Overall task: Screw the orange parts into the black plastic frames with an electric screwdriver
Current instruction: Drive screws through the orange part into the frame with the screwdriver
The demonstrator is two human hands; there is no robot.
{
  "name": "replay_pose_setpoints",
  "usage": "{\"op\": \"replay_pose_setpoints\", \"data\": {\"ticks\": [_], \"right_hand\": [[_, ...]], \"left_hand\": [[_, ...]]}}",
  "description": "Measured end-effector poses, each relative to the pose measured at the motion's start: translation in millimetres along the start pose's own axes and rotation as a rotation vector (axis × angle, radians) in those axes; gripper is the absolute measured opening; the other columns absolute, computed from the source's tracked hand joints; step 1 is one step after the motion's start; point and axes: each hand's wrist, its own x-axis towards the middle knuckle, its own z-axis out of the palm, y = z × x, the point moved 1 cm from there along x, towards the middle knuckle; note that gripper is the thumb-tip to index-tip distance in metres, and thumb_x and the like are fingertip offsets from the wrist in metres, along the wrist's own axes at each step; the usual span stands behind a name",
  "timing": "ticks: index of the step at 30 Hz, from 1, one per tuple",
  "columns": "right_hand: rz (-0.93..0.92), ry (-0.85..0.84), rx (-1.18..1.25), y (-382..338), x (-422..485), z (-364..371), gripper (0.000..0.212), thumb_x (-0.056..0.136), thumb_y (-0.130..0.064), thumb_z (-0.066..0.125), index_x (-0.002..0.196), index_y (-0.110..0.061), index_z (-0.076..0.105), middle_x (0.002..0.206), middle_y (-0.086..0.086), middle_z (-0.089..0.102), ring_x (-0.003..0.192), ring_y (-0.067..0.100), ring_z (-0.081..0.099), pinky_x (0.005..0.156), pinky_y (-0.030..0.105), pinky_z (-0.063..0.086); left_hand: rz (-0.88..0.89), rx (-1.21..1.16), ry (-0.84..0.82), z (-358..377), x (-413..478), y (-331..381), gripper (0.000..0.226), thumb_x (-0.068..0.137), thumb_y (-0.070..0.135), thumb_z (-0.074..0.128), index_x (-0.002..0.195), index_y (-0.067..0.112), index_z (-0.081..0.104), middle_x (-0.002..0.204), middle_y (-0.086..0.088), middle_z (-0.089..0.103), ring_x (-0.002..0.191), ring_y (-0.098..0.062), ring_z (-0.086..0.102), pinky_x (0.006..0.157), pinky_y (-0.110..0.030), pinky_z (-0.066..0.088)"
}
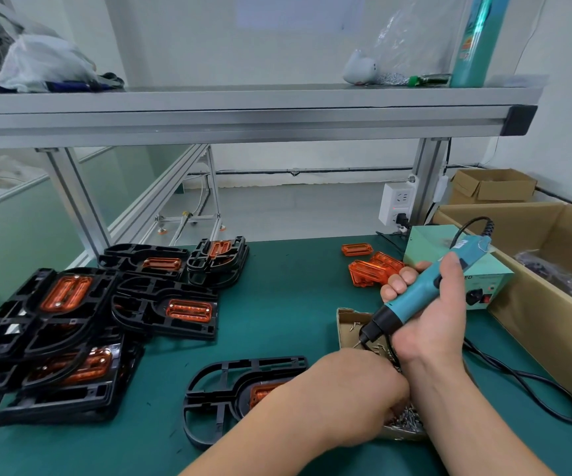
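My right hand (428,310) grips a teal electric screwdriver (425,290), its black tip pointing down-left over a shallow cardboard tray of screws (346,321). My left hand (346,396) reaches into that tray with curled fingers among the screws (404,419); whether it pinches one is hidden. Under my left forearm lies a black plastic frame (215,396) with an orange part (260,393) seated in it, partly covered. Loose orange parts (370,269) lie at the back right of the green mat.
Stacked black frames with orange parts (64,324) fill the left of the mat. A green power supply box (483,286) and its black cable (535,389) sit right, beside a large cardboard box (552,304). An aluminium shelf (243,111) spans overhead.
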Motion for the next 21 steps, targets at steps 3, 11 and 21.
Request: {"op": "replay_pose_setpoints", "data": {"ticks": [3,11,21], "right_hand": [[0.001,0.004,0.002,-0.8,-0.6,0.0,0.036,0.103,-0.051,0.061,0.090,-0.018,0.054,0.075,0.001,0.048,0.062,0.015,0.047,0.055,0.027,0.045],[0.010,0.020,0.002,-1.3,-2.1,1.0,0.036,0.104,-0.051,0.060,0.091,-0.018,0.053,0.075,0.000,0.048,0.062,0.015,0.046,0.055,0.027,0.044],[0.008,0.023,0.005,-3.1,-1.8,1.1,0.037,0.104,-0.052,0.060,0.090,-0.018,0.053,0.075,0.000,0.047,0.062,0.015,0.046,0.056,0.027,0.044]], "left_hand": [[-0.014,0.020,0.005,0.8,0.2,-0.1,0.019,0.096,0.008,0.059,0.106,0.014,0.074,0.099,-0.010,0.066,0.094,-0.034,0.063,0.068,-0.041,0.046],[0.013,0.083,0.015,-6.5,-1.0,3.7,0.026,0.089,0.003,0.063,0.104,0.020,0.076,0.096,-0.007,0.068,0.089,-0.033,0.063,0.062,-0.036,0.038],[0.015,0.079,0.028,-6.2,-1.2,3.9,0.026,0.089,-0.003,0.061,0.105,0.015,0.072,0.094,-0.008,0.063,0.087,-0.034,0.062,0.060,-0.040,0.043]]}}
